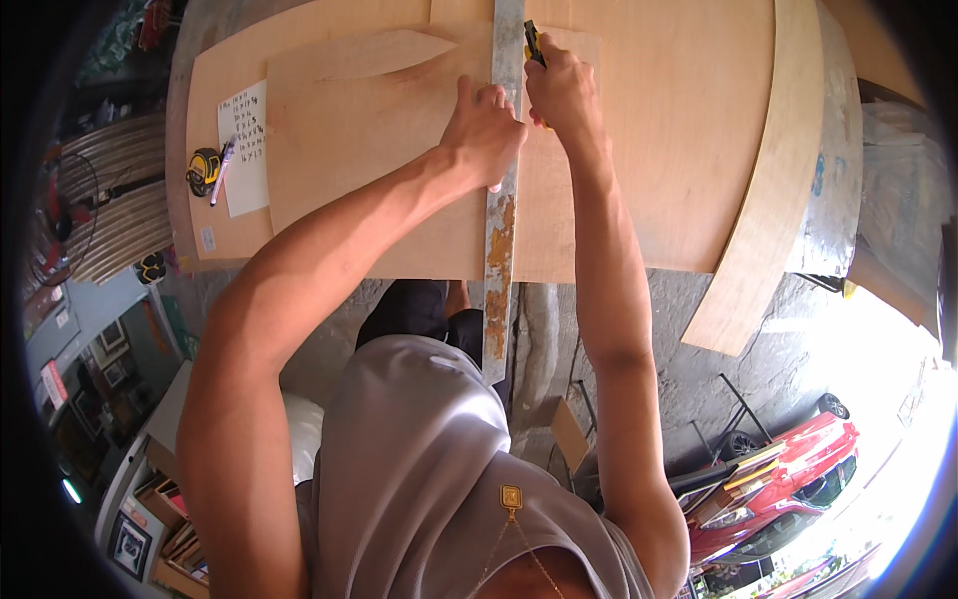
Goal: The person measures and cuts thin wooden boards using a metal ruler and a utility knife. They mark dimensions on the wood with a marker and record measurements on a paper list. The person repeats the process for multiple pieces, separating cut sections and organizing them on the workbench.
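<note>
A long metal straightedge [502, 230], its paint worn to rusty patches, lies across a thin plywood sheet [379, 180] and juts past the table's near edge toward my body. My left hand [483, 135] presses down on it, fingers curled over the bar. Just right of the bar, my right hand [567, 90] grips a black and yellow utility knife [536, 45]. The knife points away from me, beside the bar's right edge. Whether its blade touches the wood I cannot tell.
On the left of the sheet are a yellow tape measure [204, 172], a pen [222, 172] and a handwritten paper [242, 155]. A curved wood strip [763, 220] overhangs the table's right front. A red car [798, 469] stands at lower right, shelves at lower left.
</note>
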Demonstrator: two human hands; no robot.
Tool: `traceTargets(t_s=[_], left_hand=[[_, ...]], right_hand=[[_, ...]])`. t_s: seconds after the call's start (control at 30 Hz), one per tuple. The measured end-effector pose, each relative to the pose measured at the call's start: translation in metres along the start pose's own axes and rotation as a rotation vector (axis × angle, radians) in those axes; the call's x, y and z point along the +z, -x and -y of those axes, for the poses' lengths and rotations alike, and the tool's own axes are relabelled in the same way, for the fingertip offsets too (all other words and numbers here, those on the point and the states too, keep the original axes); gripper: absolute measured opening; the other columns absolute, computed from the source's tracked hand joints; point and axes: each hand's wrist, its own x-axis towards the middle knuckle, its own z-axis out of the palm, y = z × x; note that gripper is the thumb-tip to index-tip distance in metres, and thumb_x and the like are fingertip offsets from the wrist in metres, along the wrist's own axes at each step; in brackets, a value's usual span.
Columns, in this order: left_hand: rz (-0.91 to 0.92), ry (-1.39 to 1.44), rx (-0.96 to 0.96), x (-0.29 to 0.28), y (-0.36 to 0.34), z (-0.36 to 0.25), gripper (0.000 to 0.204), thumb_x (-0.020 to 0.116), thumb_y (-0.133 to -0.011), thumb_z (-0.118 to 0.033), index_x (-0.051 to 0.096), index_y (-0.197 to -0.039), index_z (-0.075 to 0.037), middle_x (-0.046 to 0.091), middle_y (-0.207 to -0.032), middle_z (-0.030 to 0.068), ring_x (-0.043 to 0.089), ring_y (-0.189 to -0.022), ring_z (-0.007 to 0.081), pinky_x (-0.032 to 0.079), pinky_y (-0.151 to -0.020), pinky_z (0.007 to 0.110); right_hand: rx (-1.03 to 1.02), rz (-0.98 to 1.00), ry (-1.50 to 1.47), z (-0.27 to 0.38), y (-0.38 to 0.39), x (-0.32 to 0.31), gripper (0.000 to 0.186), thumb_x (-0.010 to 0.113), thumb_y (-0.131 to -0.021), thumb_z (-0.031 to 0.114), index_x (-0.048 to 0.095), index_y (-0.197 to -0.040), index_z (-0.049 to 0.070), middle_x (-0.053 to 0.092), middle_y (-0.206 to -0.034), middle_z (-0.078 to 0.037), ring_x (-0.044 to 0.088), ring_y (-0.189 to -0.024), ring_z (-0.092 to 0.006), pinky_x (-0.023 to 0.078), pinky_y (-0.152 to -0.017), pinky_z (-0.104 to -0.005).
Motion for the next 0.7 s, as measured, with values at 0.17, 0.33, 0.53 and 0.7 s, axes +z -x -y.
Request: traceTargets(t_s=[0.17,0.33,0.53,0.7], left_hand=[[-0.044,0.033,0.067,0.003,0.003,0.006,0.075,0.089,-0.051,-0.04,0.068,-0.11,0.001,0.059,-0.127,0.017,0.047,-0.126,0.0302,0.028,-0.101,0.061],[-0.097,0.066,0.035,0.006,0.005,0.007,0.084,0.09,-0.051,-0.039,0.062,-0.117,0.005,0.057,-0.126,0.0213,0.048,-0.126,0.0332,0.029,-0.106,0.064],[0.02,0.039,-0.009,-0.009,0.003,0.0,0.096,0.091,-0.05,-0.036,0.054,-0.128,0.008,0.053,-0.132,0.0247,0.048,-0.127,0.0344,0.027,-0.109,0.066],[0.12,0.035,-0.04,-0.015,0.0,-0.005,0.095,0.089,-0.056,-0.036,0.051,-0.13,0.01,0.049,-0.135,0.0285,0.042,-0.132,0.0373,0.017,-0.108,0.074]], right_hand=[[0.048,0.103,-0.018,0.005,0.023,-0.012,0.028,0.052,-0.088,0.009,0.057,-0.112,-0.004,0.065,-0.074,-0.027,0.065,-0.066,-0.0403,0.054,-0.061,-0.0478],[0.052,0.082,0.009,0.014,0.079,-0.014,0.03,0.054,-0.088,0.007,0.055,-0.116,-0.003,0.065,-0.076,-0.029,0.066,-0.072,-0.0468,0.054,-0.065,-0.0518],[0.134,0.154,0.008,0.023,0.154,-0.02,0.048,0.055,-0.088,0.005,0.044,-0.133,-0.005,0.064,-0.072,-0.029,0.065,-0.072,-0.0485,0.052,-0.063,-0.0564],[0.235,0.211,0.014,0.022,0.222,-0.018,0.054,0.054,-0.089,0.006,0.037,-0.139,-0.004,0.062,-0.07,-0.027,0.062,-0.06,-0.0472,0.048,-0.056,-0.0556]])
